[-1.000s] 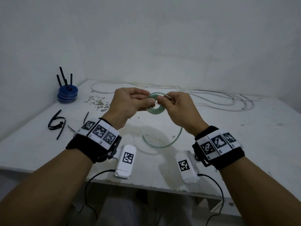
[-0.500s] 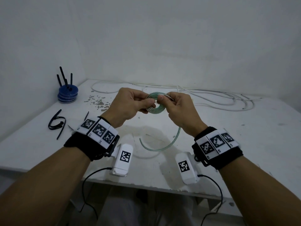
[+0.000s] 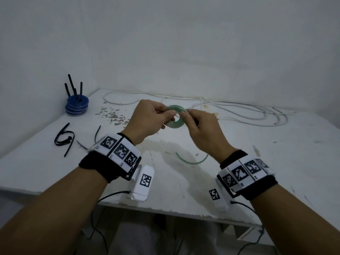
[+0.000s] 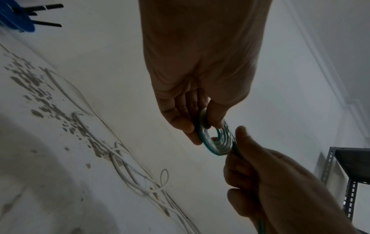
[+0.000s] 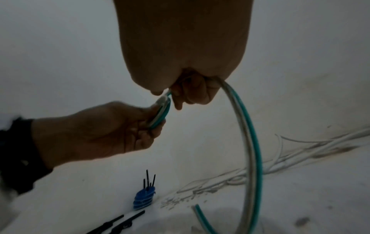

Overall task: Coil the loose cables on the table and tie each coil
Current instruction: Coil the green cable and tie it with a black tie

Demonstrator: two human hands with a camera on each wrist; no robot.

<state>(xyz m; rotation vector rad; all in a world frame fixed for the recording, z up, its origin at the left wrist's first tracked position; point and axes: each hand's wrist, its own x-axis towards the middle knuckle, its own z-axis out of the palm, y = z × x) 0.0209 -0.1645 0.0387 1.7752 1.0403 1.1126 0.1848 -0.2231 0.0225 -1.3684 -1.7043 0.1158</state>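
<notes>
- We found the left hand [image 3: 150, 118] pinching the near-left side of the green cable coil [image 3: 175, 116] between thumb and curled fingers [image 4: 180, 120], with the coil held in the air above the table [image 3: 276, 172].
- The right hand [image 3: 200, 133] gripped the coil's right edge, its fingers curled round the cable where it left the coil.
- The cable's loose tail [image 5: 248, 142] hung from the right hand in a wide arc; its cut end [image 3: 177, 154] lay near the table, though we could not tell whether it touched.
- Both palms hid much of the coil, and we could not count the turns.
- Compared with half a second earlier, the visible tail was shorter and the hands sat slightly closer together.
- White cables [image 3: 248, 113] lay loose at the back of the table; black ties [image 3: 63, 138] lay at its left, near a blue stack [image 3: 77, 104].
</notes>
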